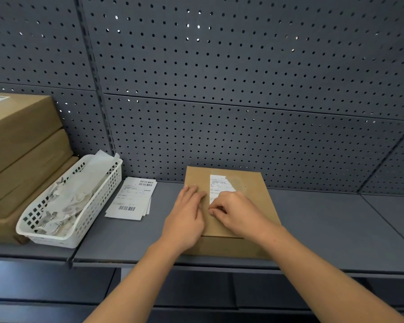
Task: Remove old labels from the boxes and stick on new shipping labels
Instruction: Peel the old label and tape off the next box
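Peeling of the old label (220, 185) is judged to be the step in hand. The label lies on top of the box (254, 194), which sits flat at the middle of the shelf (336, 229), its far side against the back panel and its near side close to the front edge. A far corner of the label looks torn off, and a dull patch is seen beside it. The left hand (186, 214) is laid flat on the box's left edge, fingers straight and close together, so the box is pinned. The right hand (237, 213) is set on the near end of the label, its fingers (216, 209) curled tight, with an edge apparently pinched at the tips; most of that end is hidden under the hand. For a clean result, the lifted edge should be drawn back low and slowly, almost flat along the card, so that the paper is not torn again and the card's skin is not pulled up; downward pressure from the flat hand should be kept close to the peel line. New labels (132, 199) are stacked just left of the box, and a basket (47, 238) of crumpled scraps stands at the left end, where the peeled piece could be dropped.
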`<state>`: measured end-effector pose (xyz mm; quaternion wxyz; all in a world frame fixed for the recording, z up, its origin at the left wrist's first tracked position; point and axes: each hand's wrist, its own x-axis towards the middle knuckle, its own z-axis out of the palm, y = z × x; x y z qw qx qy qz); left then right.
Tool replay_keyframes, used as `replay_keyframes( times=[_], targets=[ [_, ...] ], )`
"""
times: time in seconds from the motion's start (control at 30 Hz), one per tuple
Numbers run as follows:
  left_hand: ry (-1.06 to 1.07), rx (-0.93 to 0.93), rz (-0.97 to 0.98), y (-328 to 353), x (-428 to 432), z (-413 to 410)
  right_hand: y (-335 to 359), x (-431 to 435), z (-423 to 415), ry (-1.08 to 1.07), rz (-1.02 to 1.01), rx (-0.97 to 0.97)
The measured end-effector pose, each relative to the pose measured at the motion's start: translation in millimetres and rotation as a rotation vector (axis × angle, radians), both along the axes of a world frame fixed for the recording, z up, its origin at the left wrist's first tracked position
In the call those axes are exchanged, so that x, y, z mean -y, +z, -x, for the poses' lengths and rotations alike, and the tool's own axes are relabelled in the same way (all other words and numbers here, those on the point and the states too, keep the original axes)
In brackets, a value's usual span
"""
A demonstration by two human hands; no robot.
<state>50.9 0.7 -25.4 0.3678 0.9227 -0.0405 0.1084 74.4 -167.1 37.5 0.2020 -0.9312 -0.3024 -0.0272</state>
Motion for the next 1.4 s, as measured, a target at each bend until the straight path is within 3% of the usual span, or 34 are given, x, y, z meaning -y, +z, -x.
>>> replay_keyframes(
  times=[0.13,0.27,0.63,0.8,1.03,1.27,1.4],
  targets=[
    [-0.005,-0.009,-0.003,2,0,0,2,2,1,-0.019,-0.015,-0.012],
    [-0.007,-0.003,-0.024,4,1,3,6,12,-6,-0.050,-0.190,-0.296],
    [0.004,-0.006,-0.028,5,2,3,2,-4,1,-0.060,0.033,-0.025],
    [0.001,-0.010,-0.038,7,1,5,9,4,-5,-0.049,-0.050,-0.200],
    [-0.003,-0.023,-0.049,8,1,1,12,-2,-3,-0.044,0.024,-0.116],
    [-0.003,-0.013,-0.048,4,1,3,14,1,-5,-0.039,0.010,-0.228],
    [-0.007,-0.016,-0.041,5,1,2,12,-3,-5,-0.047,0.032,-0.178]
  ],
)
